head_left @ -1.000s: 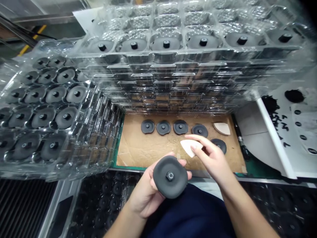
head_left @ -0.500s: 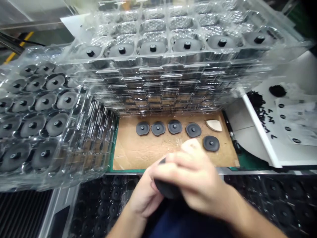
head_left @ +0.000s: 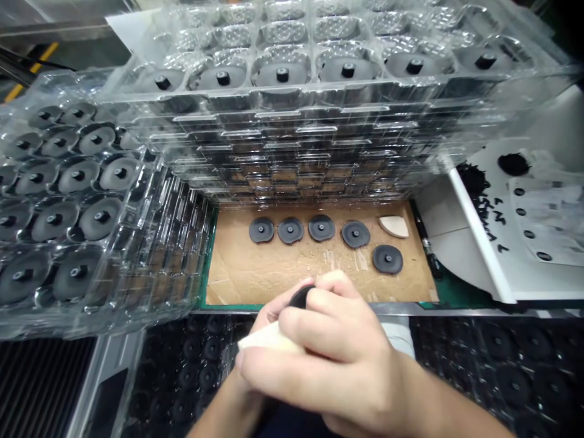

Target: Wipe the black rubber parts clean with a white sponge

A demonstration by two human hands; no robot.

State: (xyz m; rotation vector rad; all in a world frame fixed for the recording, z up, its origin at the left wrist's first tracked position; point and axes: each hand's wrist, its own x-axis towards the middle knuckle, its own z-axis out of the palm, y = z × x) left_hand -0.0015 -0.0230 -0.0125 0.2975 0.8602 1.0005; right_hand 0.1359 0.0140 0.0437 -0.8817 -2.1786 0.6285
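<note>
My left hand (head_left: pixel 275 306) is closed around a dark round disc (head_left: pixel 300 297), of which only a curved edge shows. Over it, my right hand (head_left: pixel 337 353) pinches a cream wedge-shaped pad (head_left: pixel 270 339) between thumb and bent fingers, against or very close to the disc. Most of my left hand is hidden behind the right. Beyond my hands, several dark discs with a raised centre stub, such as this loose disc (head_left: pixel 321 227), lie on a cardboard sheet (head_left: pixel 246 277). Another cream wedge (head_left: pixel 393 226) rests at the sheet's far right.
A tall stack of clear plastic trays (head_left: pixel 292 131) stands behind the cardboard, discs in its front row. Another tray stack (head_left: pixel 150 243) holding discs is at left. A white bin (head_left: pixel 479 237) with small black parts and bags stands right, a black pen (head_left: pixel 425 243) beside it.
My right hand has turned and moved down and left, bringing the cream wedge from above the cardboard to the disc. The disc is now more covered by my fingers.
</note>
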